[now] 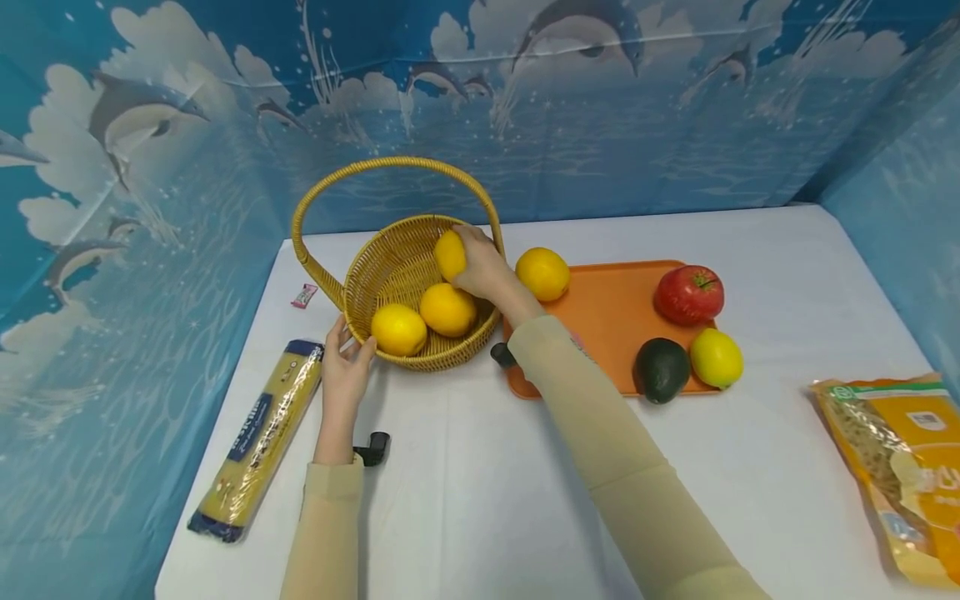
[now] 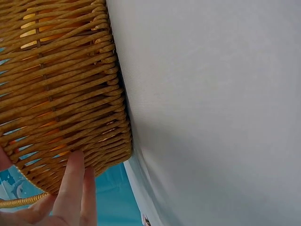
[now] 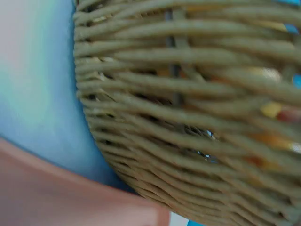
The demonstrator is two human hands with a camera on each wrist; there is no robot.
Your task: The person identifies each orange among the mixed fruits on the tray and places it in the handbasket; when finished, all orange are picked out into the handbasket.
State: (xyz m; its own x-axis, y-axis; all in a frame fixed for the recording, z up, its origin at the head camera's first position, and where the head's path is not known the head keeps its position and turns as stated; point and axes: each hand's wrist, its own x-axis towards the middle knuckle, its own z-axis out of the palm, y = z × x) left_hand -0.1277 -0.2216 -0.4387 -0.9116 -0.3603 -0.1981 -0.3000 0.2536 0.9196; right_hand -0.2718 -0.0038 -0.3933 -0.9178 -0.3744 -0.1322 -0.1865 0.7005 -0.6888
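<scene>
A golden wicker basket [image 1: 352, 292] with a tall arched handle stands at the back left of the table. My left hand [image 1: 347, 371] holds its front-left rim, thumb at the rim; in the left wrist view the fingers [image 2: 71, 183] lie against the woven outer wall [image 2: 61, 89]. Reaching over the basket's right side, my right hand [image 1: 483, 267] grips a yellow lemon [image 1: 449, 254] inside it. Two more lemons, one in the middle [image 1: 448, 309] and one at the front left [image 1: 399, 329], lie in the basket. The right wrist view shows mostly the wicker wall [image 3: 155, 94], hiding the fingertips.
Right of the basket, an orange tray [image 1: 600, 300] bears a red apple [image 1: 690, 295], an avocado [image 1: 662, 370] and a yellow-green lemon [image 1: 716, 358]; another lemon [image 1: 542, 274] is at its back-left corner. A noodle packet [image 1: 258, 442], candy [image 1: 303, 296] and yellow food bag [image 1: 900, 467] lie around.
</scene>
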